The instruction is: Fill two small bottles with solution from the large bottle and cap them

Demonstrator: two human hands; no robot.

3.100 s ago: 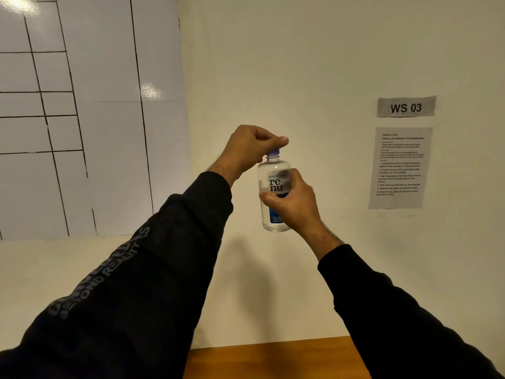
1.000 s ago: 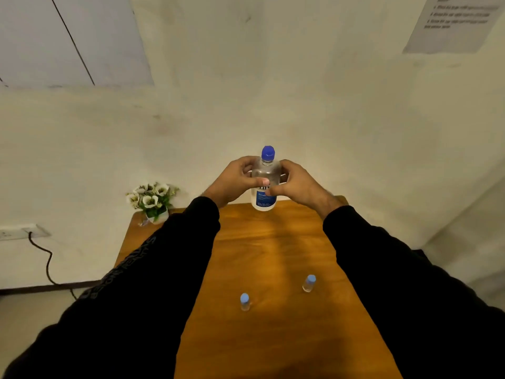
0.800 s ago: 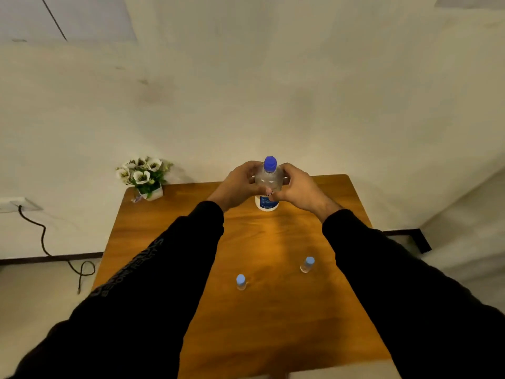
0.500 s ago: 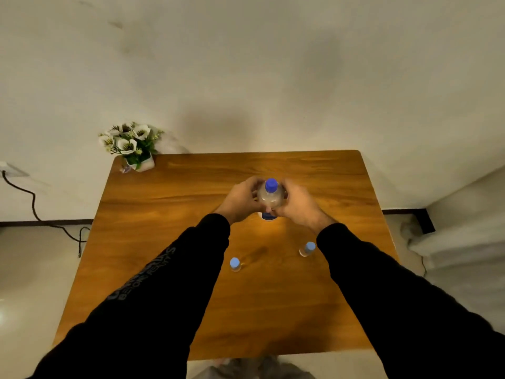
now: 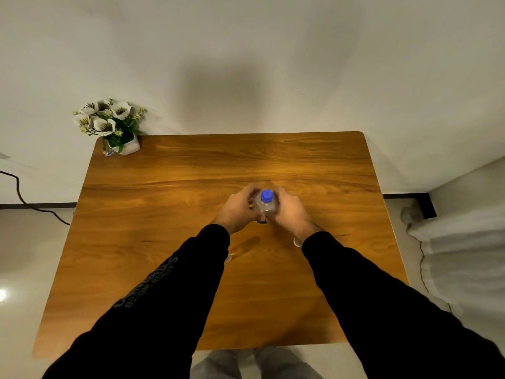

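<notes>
Wooden table (image 5: 169, 214), warm brown grain, rounded far corners, pushed against a plain off-white wall (image 5: 246, 50) that carries a soft dark shadow near its centre. 1 small white pot of white artificial flowers (image 5: 109, 124) stands at the table's far-left corner; a black cable (image 5: 24, 201) runs along the pale glossy floor (image 5: 27, 255) on the left, with a dark skirting strip at the wall base. White fabric (image 5: 461, 255) lies at the right edge, and 1 light glare spot shows on the floor at lower left.
</notes>
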